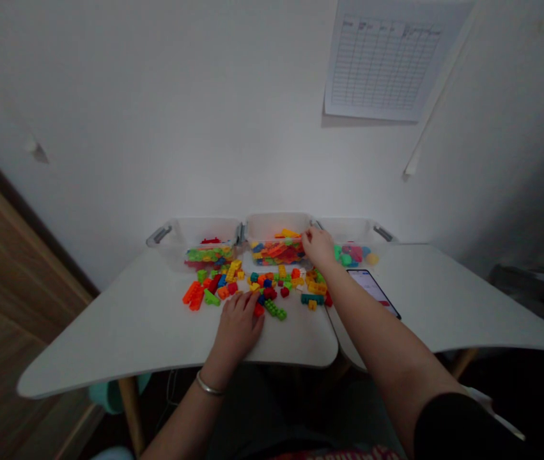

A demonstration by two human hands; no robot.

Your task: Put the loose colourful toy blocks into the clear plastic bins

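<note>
Hands are well apart: the left hand (238, 326) sits on the bench (108, 338) right by loose plastic bricks (272, 287), the right hand (318, 248) over the corner of the middle bin (276, 225); can't tell if either's gripping anything.

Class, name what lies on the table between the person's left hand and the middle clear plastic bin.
The head view shows loose multicoloured plastic building bricks scattered on the white table between the left hand and the middle bin.
</note>
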